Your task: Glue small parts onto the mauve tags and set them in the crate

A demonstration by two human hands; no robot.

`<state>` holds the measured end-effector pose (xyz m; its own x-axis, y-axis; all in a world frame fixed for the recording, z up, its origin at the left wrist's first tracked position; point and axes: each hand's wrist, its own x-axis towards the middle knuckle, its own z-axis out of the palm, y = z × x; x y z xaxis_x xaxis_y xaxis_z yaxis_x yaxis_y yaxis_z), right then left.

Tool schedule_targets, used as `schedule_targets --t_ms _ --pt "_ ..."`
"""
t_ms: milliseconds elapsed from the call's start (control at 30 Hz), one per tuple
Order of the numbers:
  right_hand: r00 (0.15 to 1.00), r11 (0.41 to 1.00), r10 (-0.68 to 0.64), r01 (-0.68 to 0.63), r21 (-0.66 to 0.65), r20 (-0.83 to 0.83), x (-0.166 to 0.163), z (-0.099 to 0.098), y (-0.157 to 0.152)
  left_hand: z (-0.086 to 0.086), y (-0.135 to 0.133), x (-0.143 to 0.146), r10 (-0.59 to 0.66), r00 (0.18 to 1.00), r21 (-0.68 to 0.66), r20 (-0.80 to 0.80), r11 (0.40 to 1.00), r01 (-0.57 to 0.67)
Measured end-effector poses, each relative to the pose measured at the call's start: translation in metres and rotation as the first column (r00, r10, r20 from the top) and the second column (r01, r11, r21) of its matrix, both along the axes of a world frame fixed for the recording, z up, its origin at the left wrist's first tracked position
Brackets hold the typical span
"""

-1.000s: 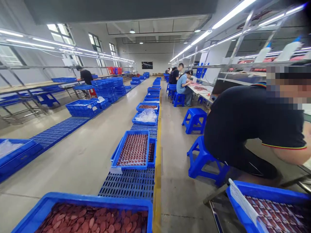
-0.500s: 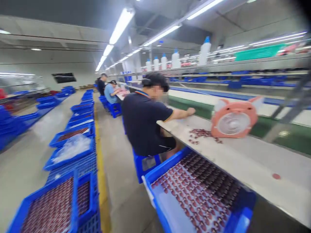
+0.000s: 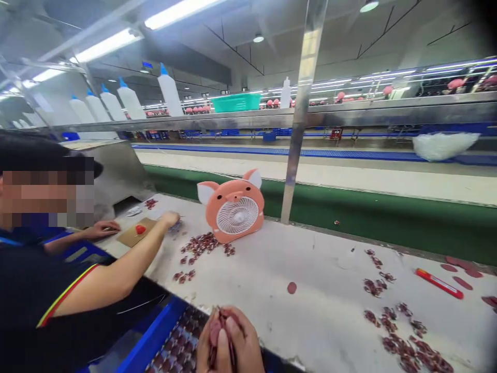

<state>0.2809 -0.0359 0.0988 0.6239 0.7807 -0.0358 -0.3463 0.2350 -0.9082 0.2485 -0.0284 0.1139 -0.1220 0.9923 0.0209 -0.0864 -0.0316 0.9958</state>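
Here, 1 hand [image 3: 229,342] at the surface [image 3: 310,290] edge clutches dark red pieces [image 3: 216,327]; which hand, I cannot tell.

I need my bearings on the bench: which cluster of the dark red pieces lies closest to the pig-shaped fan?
The cluster of dark red pieces at the foot of the pink pig fan, on its left; the other clusters lie far right.

Only the person's own hands [image 3: 229,342] show up, right down at the bottom edge – bare, no gloves. The fingers [image 3: 223,346] look rounded with short plain nails, one nail catching a bit of light. Wrists get cut off by the frame, so can't tell the sleeves – it's all a bit blurry too
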Motion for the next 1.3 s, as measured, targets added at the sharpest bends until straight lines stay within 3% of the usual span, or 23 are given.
schedule_targets --t_ms 100,200,400,600,967,1300 --pt "0.997 0.997 -0.072 0.072 -0.023 -0.009 0.077 -0.008 0.006 -0.016 0.014 0.069 -0.126 0.990 -0.041 0.057 0.991 0.128" --pt "0.989 0.987 -0.148 0.148 -0.063 0.007 0.131 -0.015 0.011 -0.025 0.023 0.121 -0.219 0.971 -0.071 0.091 0.972 0.226" --pt "0.955 0.952 -0.277 0.288 -0.106 0.106 0.180 -0.025 0.026 -0.027 0.038 0.176 -0.330 0.938 -0.081 0.107 0.937 0.339" --pt "0.893 0.907 -0.354 0.400 -0.130 0.278 0.198 -0.023 0.033 -0.031 0.049 0.192 -0.355 0.931 -0.112 0.083 0.925 0.363" --pt "0.807 0.863 -0.351 0.475 -0.170 0.475 0.215 -0.017 0.047 -0.036 0.064 0.203 -0.248 0.969 -0.088 0.005 0.965 0.248" --pt "0.690 0.804 -0.197 0.521 -0.288 0.697 0.232 -0.029 0.048 -0.037 0.086 0.190 -0.314 0.948 -0.051 -0.046 0.949 0.311"
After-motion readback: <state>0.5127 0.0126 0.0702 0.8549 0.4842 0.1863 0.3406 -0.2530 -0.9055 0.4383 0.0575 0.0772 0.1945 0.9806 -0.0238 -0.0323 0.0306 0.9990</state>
